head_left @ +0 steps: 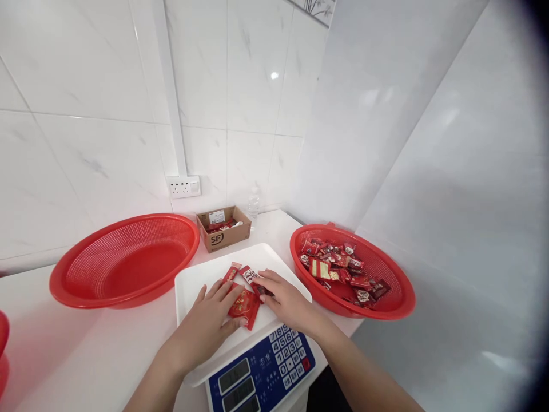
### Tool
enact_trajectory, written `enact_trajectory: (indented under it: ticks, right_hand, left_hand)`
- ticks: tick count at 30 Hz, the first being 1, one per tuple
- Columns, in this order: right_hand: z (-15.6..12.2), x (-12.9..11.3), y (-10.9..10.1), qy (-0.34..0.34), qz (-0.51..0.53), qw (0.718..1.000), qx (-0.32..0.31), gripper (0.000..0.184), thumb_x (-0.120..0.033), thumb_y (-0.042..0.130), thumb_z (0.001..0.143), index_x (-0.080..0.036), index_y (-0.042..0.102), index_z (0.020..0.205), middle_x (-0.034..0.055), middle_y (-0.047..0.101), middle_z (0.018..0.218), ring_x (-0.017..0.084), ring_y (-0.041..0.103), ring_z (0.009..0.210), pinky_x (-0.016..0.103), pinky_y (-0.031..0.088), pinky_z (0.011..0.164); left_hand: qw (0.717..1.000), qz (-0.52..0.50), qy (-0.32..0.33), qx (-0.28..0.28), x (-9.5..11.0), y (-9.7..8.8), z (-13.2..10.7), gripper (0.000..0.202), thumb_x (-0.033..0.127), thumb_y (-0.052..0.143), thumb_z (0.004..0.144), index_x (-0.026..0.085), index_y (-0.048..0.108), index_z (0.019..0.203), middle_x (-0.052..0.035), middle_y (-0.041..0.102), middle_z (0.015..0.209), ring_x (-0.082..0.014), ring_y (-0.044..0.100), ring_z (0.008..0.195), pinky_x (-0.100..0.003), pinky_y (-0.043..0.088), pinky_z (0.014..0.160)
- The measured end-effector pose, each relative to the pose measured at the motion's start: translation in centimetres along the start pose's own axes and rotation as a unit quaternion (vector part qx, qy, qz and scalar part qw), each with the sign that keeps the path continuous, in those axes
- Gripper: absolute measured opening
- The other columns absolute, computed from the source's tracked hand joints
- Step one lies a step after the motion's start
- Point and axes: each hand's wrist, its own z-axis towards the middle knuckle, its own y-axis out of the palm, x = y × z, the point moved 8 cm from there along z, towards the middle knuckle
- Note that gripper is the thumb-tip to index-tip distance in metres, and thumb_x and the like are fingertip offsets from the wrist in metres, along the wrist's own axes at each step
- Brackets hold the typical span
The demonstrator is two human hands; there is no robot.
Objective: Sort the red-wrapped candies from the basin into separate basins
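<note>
Red packets (243, 303), only a few, lie on the white scale tray (193, 280). The left hand (210, 320) presses one flat, and the right hand (285, 300), open, fingers others. The right basket (380, 264) holds many more.

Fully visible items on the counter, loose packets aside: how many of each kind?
Red baskets: 2
Cardboard box: 1
Water bottle: 1
White tray: 1
Scale: 1
Total: 6

Bright, even light; tile glare; dark, blurred, warped right edge.
</note>
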Motion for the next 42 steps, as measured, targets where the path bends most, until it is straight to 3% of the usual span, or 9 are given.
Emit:
enact_trajectory:
  ticks: [4,9,17,22,28,33,42]
  right_hand:
    - [0.5,0.2,0.7,-0.028,-0.012,0.999,-0.019,0.04,-0.015,0.045,0.085,-0.019,0.056,0.123,0.0063,0.049,0.135,0.02,0.033,0.131,0.041,0.028,0.109]
    - [0.7,0.6,-0.1,0.006,-0.034,0.999,0.006,0.041,-0.018,0.047,0.085,-0.017,0.054,0.126,0.0076,0.047,0.137,0.023,0.031,0.133,0.042,0.027,0.109]
    - [-1.1,-2.7,1.3,-0.087,-0.026,0.993,-0.07,0.042,-0.04,0.06,0.081,-0.03,0.057,0.122,0.0011,0.045,0.139,0.028,0.022,0.135,0.051,0.016,0.109]
    - [-0.5,-2.5,0.9,-0.088,-0.057,0.994,-0.034,0.031,-0.039,0.052,0.086,-0.029,0.064,0.112,0.0016,0.054,0.131,0.028,0.029,0.132,0.051,0.017,0.108]
    - [-0.9,-2.2,-0.1,-0.061,-0.06,0.996,-0.032,0.034,-0.039,0.053,0.086,-0.028,0.063,0.116,0.003,0.048,0.136,0.029,0.028,0.133,0.052,0.019,0.107]
    - [-1.5,-2.3,0.0,-0.069,-0.045,0.995,-0.049,0.029,-0.038,0.052,0.086,-0.029,0.066,0.111,0.0014,0.052,0.133,0.027,0.031,0.132,0.053,0.016,0.109]
    - [-1.5,-0.8,-0.4,-0.046,-0.062,0.997,-0.009,0.03,-0.033,0.05,0.087,-0.025,0.065,0.112,0.0043,0.056,0.129,0.027,0.032,0.132,0.05,0.02,0.109]
  left_hand:
    - [1.0,-0.004,0.011,-0.004,-0.1,0.4,0.2,0.049,0.037,0.04,0.089,0.033,0.032,0.137,-0.0035,0.027,0.149,-0.0244,0.017,0.138,-0.055,0.019,0.109]
    - [1.0,-0.019,0.021,0.002,-0.3,0.7,0.3,0.049,0.029,0.038,0.089,0.03,0.034,0.137,-0.0037,0.03,0.148,-0.0242,0.017,0.138,-0.049,0.025,0.108]
    - [0.996,-0.024,0.032,0.078,0.2,-1.1,0.8,0.041,0.029,0.041,0.089,0.023,0.044,0.129,-0.0064,0.048,0.135,-0.0221,0.041,0.126,-0.041,0.038,0.101]
    - [0.996,-0.03,0.033,0.082,-0.1,-1.3,0.6,0.042,0.032,0.042,0.089,0.024,0.043,0.13,-0.0067,0.046,0.137,-0.0229,0.039,0.127,-0.042,0.038,0.101]
    - [0.998,-0.026,0.009,0.056,-0.9,-0.5,0.9,0.044,0.028,0.043,0.087,0.025,0.044,0.131,-0.0071,0.037,0.144,-0.0247,0.031,0.133,-0.045,0.032,0.106]
    - [0.997,-0.022,0.014,0.069,-1.0,-0.5,1.0,0.041,0.026,0.043,0.087,0.025,0.049,0.128,-0.0071,0.041,0.141,-0.0235,0.036,0.13,-0.042,0.035,0.104]
    - [0.994,-0.06,0.03,0.086,-1.1,-0.8,0.7,0.04,0.03,0.042,0.088,0.022,0.049,0.126,-0.0074,0.048,0.134,-0.0221,0.042,0.125,-0.042,0.036,0.103]
